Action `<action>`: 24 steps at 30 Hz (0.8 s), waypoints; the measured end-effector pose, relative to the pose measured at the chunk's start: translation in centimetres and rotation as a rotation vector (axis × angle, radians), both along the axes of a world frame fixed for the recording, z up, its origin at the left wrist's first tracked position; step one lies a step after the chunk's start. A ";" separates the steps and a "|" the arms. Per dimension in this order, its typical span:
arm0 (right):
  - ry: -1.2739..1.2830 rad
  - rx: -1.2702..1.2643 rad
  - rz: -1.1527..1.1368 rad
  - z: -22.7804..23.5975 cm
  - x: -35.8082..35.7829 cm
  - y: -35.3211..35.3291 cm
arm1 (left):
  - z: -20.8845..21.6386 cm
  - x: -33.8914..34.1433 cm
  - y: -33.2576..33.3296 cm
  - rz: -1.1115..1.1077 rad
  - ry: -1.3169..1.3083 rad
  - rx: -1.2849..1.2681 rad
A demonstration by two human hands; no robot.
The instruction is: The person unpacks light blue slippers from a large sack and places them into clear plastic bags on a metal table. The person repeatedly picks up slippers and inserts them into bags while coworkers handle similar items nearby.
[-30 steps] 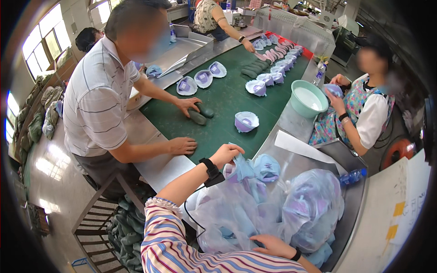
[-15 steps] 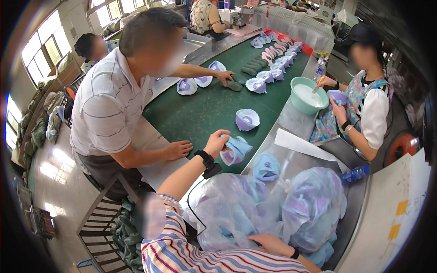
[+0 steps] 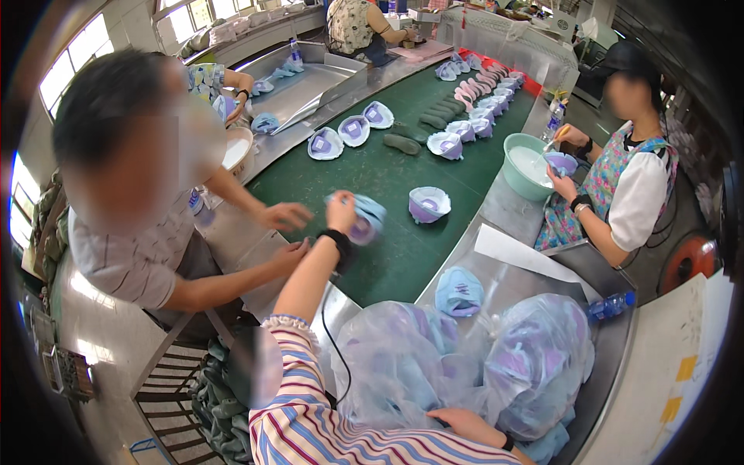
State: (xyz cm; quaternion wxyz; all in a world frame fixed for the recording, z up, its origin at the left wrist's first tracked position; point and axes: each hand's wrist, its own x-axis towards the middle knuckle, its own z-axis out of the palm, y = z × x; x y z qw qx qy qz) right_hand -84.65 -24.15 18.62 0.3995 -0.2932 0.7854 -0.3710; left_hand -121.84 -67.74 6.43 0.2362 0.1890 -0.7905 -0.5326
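My left hand (image 3: pixel 341 213) holds a light-blue and purple shoe upper (image 3: pixel 367 221) over the near left part of the green work surface (image 3: pixel 372 287). The upper is blurred by motion. My right hand (image 3: pixel 465 425) lies against a clear plastic bag (image 3: pixel 395 364) full of similar uppers, its fingers stretched out. Next to it bulges a second stuffed bag (image 3: pixel 539 356). One blue upper (image 3: pixel 459 292) lies on the metal edge beyond the bags. A cupped upper (image 3: pixel 429 204) sits alone on the green surface.
A co-worker (image 3: pixel 132 178) at the left reaches both hands near my left wrist. Another co-worker (image 3: pixel 612 155) at the right brushes an upper by a green basin (image 3: pixel 527 167). Rows of uppers and foot-shaped pieces (image 3: pixel 446 112) line the far surface. A blue bottle (image 3: pixel 611 306) lies right.
My left hand has swung left and farther away with the shoe upper. The left co-worker has let go of the dark green foot-shaped piece and drawn back. My right hand stays by the bag.
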 end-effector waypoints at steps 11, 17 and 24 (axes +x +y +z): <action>0.238 -0.101 -0.020 2.3 -0.3 -0.4 | 13.6 9.3 -1.3 -0.443 -0.289 0.179; 0.149 -0.166 -0.091 6.3 0.3 -0.4 | 22.4 24.2 10.0 -1.292 -0.427 0.202; 0.083 -0.195 0.214 2.9 4.8 -1.3 | 17.9 39.9 16.6 -1.680 -0.517 -0.441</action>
